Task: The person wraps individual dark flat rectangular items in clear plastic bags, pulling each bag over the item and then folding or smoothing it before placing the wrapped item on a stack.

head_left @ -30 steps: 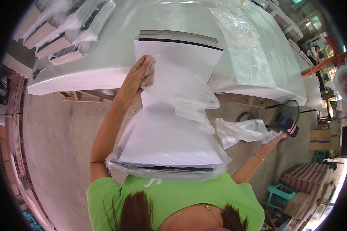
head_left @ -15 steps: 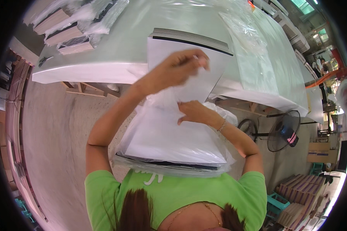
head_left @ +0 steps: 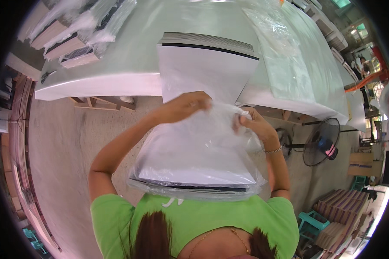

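Note:
A clear plastic bag [head_left: 190,149] surrounds large white sheets close against my body, with a dark edge showing through its near end. My left hand [head_left: 188,106] pinches the bag's far edge, its fingers closed. At the right of that edge, my right hand [head_left: 256,124] grips gathered plastic; its fingertips are blurred. Beyond both hands, a thick stack of white sheets [head_left: 207,64] with a black strip and layered grey far edge lies on the table, its near end overhanging. Plastic and hands hide how this stack meets the bagged sheets.
The table [head_left: 134,52] has a pale, smooth cover. Plastic-wrapped stacks [head_left: 80,45] and small dark scissors [head_left: 46,76] lie at its left, loose clear plastic [head_left: 285,56] at its right. A standing fan [head_left: 322,142] is at right, near turquoise stools [head_left: 311,222] and a striped stack [head_left: 341,209].
My left hand has come down from above the white stack onto the bag's edge. My right hand has shifted rightward, and the plastic is now stretched between both hands.

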`<state>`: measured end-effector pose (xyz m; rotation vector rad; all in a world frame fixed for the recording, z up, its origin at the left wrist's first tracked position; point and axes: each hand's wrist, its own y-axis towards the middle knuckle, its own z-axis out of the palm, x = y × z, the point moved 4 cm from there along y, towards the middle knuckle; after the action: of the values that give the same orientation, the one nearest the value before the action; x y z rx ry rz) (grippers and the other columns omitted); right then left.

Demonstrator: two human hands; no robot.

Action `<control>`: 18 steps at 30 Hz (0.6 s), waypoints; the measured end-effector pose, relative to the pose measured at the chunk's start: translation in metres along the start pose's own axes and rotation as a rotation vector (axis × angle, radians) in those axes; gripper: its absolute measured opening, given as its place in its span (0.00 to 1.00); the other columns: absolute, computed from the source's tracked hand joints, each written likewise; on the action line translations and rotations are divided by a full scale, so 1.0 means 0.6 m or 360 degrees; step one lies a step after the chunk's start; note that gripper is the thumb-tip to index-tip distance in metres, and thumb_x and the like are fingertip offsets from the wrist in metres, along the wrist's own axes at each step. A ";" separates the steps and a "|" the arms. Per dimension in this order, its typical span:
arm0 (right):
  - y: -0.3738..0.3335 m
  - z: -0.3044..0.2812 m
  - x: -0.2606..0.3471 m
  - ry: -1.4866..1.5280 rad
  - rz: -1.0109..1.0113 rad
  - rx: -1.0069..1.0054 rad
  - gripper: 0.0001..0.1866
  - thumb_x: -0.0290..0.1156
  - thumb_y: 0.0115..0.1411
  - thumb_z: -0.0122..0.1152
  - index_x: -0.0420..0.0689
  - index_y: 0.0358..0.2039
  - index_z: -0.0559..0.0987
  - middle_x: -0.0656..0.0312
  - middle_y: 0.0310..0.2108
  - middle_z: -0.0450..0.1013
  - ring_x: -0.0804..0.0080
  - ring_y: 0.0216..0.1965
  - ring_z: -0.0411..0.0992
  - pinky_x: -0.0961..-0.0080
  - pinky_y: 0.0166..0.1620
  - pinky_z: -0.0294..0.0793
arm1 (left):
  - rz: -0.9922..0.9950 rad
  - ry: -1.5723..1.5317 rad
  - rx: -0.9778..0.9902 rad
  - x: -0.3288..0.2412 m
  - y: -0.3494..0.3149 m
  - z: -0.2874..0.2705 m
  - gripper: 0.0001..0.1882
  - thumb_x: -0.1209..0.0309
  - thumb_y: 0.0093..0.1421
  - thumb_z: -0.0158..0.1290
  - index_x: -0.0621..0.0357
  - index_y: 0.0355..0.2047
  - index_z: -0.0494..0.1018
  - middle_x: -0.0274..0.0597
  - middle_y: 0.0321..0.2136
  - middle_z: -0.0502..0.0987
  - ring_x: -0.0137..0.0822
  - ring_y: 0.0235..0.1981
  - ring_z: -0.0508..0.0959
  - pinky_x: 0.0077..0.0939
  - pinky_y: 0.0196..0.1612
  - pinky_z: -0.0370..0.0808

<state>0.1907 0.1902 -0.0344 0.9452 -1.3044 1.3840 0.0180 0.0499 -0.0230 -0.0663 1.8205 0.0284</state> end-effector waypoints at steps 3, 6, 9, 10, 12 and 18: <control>-0.040 -0.079 -0.104 0.0299 0.0125 0.0323 0.22 0.29 0.42 0.67 0.40 0.40 0.75 0.65 0.31 0.74 0.81 0.26 0.69 0.83 0.26 0.70 | -0.0614 -0.0923 -0.0523 -0.019 -0.009 -0.037 0.30 0.46 0.54 0.52 0.62 0.44 0.69 0.46 0.50 0.65 0.32 0.36 0.73 0.30 0.54 0.61; -0.071 -0.132 -0.169 0.0631 0.0109 -0.0083 0.18 0.34 0.52 0.58 0.38 0.42 0.73 0.63 0.33 0.73 0.80 0.27 0.70 0.84 0.27 0.71 | -0.0668 -0.0938 -0.0309 0.004 -0.044 -0.058 0.33 0.50 0.60 0.44 0.61 0.57 0.58 0.47 0.44 0.71 0.20 0.28 0.70 0.16 0.37 0.68; -0.084 -0.097 -0.092 0.1165 -0.0203 -0.0523 0.17 0.38 0.62 0.46 0.38 0.44 0.71 0.59 0.35 0.72 0.77 0.30 0.71 0.83 0.27 0.71 | -0.0599 -0.1301 0.0293 0.075 -0.067 -0.059 0.36 0.44 0.56 0.46 0.65 0.52 0.62 0.50 0.44 0.71 0.24 0.20 0.70 0.17 0.27 0.70; -0.081 -0.093 -0.090 0.1088 -0.0201 -0.0549 0.18 0.39 0.61 0.47 0.38 0.45 0.71 0.58 0.37 0.71 0.78 0.30 0.71 0.85 0.25 0.68 | -0.0339 -0.1744 0.0660 0.124 -0.076 -0.062 0.35 0.44 0.57 0.44 0.64 0.52 0.63 0.50 0.47 0.69 0.28 0.27 0.74 0.24 0.35 0.73; -0.082 -0.094 -0.099 0.0962 -0.0200 -0.0654 0.21 0.41 0.60 0.50 0.39 0.47 0.70 0.57 0.39 0.71 0.78 0.32 0.71 0.89 0.22 0.63 | 0.0277 -0.2077 0.0479 0.093 -0.070 -0.065 0.34 0.45 0.58 0.43 0.63 0.53 0.62 0.48 0.48 0.69 0.33 0.38 0.73 0.32 0.43 0.71; -0.079 0.004 -0.044 0.0732 0.0270 -0.1233 0.22 0.45 0.60 0.49 0.42 0.46 0.70 0.58 0.40 0.70 0.75 0.33 0.70 0.86 0.24 0.66 | 0.0779 -0.2509 0.0421 -0.023 -0.038 -0.074 0.30 0.55 0.54 0.53 0.59 0.52 0.62 0.43 0.49 0.67 0.42 0.48 0.68 0.41 0.50 0.63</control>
<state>0.2425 0.1816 -0.0487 -0.0090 -1.3999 0.9887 -0.0200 0.0253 0.0020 0.4713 0.2193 0.1392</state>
